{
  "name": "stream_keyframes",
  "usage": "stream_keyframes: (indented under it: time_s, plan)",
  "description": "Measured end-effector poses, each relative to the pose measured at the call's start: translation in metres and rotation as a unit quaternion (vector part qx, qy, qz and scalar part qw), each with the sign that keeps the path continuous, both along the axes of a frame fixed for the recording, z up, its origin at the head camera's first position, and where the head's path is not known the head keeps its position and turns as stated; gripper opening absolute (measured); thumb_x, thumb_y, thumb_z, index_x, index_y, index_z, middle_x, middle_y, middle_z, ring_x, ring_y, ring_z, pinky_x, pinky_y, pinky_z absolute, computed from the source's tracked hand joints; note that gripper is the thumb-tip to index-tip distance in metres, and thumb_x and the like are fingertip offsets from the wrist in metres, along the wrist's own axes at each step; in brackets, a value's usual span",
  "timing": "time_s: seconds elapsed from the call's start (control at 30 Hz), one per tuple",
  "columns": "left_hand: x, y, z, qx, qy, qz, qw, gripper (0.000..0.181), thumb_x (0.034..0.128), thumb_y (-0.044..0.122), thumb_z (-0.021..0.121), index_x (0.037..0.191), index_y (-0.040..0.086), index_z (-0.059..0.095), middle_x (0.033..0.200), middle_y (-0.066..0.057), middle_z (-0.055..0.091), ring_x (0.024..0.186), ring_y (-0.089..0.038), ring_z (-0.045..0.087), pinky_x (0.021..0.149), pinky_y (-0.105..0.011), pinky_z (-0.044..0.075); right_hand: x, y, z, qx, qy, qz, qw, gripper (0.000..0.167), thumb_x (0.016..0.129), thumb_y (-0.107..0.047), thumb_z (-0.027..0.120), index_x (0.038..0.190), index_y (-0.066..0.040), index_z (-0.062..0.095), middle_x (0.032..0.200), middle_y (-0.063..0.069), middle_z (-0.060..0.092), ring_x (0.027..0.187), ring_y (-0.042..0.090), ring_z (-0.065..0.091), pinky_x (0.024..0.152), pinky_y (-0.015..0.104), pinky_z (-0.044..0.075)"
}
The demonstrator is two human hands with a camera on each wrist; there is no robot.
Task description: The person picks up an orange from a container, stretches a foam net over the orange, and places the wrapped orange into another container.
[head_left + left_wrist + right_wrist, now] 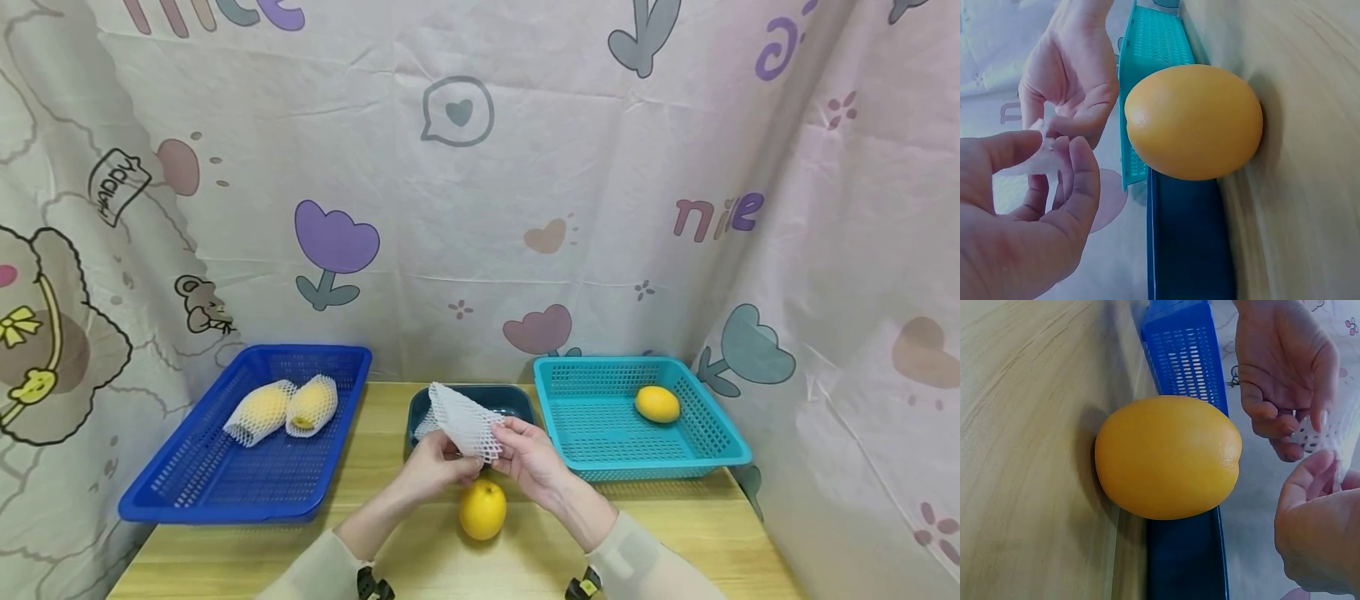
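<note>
A white foam net sleeve (467,423) is pinched at its lower end by both hands, above the table. My left hand (435,472) grips its near edge from the left, thumb and fingers curled. On the other side, my right hand (534,460) pinches the rim with thumb and fingers. In the right wrist view the netting (1319,436) stretches between the two hands. Just below them a yellow-orange fruit (483,510) sits bare on the table, touched by neither hand. It looks large and smooth in the left wrist view, where the fruit (1194,122) shows a small dimple.
A dark teal bin (517,400) behind the hands holds more white netting. The blue basket (225,492) at left has two net-wrapped yellow fruits (261,410). In the turquoise basket (585,425) at right lies one bare yellow fruit (657,404). A printed curtain (465,208) hangs behind.
</note>
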State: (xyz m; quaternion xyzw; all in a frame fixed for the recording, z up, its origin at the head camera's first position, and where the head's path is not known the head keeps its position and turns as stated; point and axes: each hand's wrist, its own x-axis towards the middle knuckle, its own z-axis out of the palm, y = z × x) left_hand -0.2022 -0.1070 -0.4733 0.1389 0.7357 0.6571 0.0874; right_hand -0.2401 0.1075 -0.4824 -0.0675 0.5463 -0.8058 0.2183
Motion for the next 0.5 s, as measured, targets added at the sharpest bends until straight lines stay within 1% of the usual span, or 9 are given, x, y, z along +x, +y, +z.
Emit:
stream_keyframes:
  time_s: [0.07,0.13,0.2,0.27,0.33,0.4,0.5]
  plan:
    - [-0.0002,-0.0008,0.0010,0.031,-0.031,-0.007,0.9990,0.043,0.1010,0.005,0.069,0.138,-0.014,0.059,0.110,-0.016,0.081,0.087,-0.016,0.075,0.080,-0.030,0.069,0.0002,0.0000,0.0007,-0.006,0.002,0.002,1.0000,0.013,0.116,-0.013,0.059,0.110,-0.019,0.069,0.104,-0.006,0.078,0.086,0.006,0.072,0.074,0.019,0.057]
    - [-0.0006,-0.0019,0.0018,0.065,-0.064,-0.011,0.9957,0.043,0.1063,0.008,0.059,0.144,-0.013,0.055,0.111,-0.013,0.083,0.089,-0.016,0.076,0.081,-0.030,0.069,0.0006,-0.0001,0.0014,-0.011,0.006,0.007,0.9999,0.013,0.116,-0.012,0.059,0.111,-0.019,0.069,0.105,-0.006,0.079,0.088,0.005,0.073,0.074,0.019,0.056]
    - [-0.0013,-0.0026,0.0031,0.098,-0.096,-0.015,0.9904,0.045,0.1124,0.016,0.048,0.147,-0.012,0.053,0.110,-0.010,0.084,0.090,-0.016,0.077,0.082,-0.031,0.069,0.0012,-0.0001,0.0022,-0.016,0.008,0.014,0.9997,0.014,0.116,-0.011,0.058,0.114,-0.019,0.069,0.106,-0.007,0.080,0.090,0.005,0.075,0.074,0.020,0.055]
    - [-0.0024,-0.0031,0.0045,0.120,-0.118,-0.024,0.9855,0.050,0.1165,0.024,0.039,0.147,-0.012,0.054,0.106,-0.006,0.085,0.090,-0.015,0.078,0.083,-0.031,0.068,0.0021,-0.0002,0.0029,-0.021,0.009,0.020,0.9995,0.015,0.116,-0.011,0.057,0.119,-0.019,0.070,0.109,-0.007,0.080,0.092,0.005,0.076,0.076,0.020,0.057]
    - [-0.0034,-0.0031,0.0060,0.132,-0.133,-0.036,0.9817,0.053,0.1170,0.029,0.036,0.145,-0.011,0.056,0.102,-0.002,0.084,0.090,-0.014,0.078,0.083,-0.031,0.068,0.0030,-0.0006,0.0037,-0.024,0.010,0.028,0.9993,0.017,0.116,-0.010,0.057,0.126,-0.018,0.069,0.112,-0.007,0.080,0.095,0.006,0.076,0.079,0.020,0.058]
    - [-0.0044,-0.0029,0.0075,0.141,-0.143,-0.051,0.9783,0.052,0.1179,0.029,0.035,0.145,-0.009,0.057,0.100,0.000,0.084,0.090,-0.013,0.078,0.084,-0.031,0.068,0.0041,-0.0010,0.0046,-0.025,0.014,0.036,0.9989,0.022,0.116,-0.010,0.057,0.135,-0.016,0.067,0.116,-0.006,0.079,0.098,0.006,0.077,0.082,0.021,0.060]
    - [-0.0051,-0.0024,0.0086,0.156,-0.153,-0.055,0.9742,0.051,0.1185,0.028,0.037,0.146,-0.009,0.059,0.099,0.001,0.085,0.090,-0.013,0.080,0.084,-0.030,0.068,0.0056,-0.0020,0.0059,-0.017,0.020,0.044,0.9987,0.028,0.115,-0.010,0.058,0.142,-0.013,0.063,0.117,-0.006,0.080,0.098,0.007,0.077,0.083,0.021,0.061]
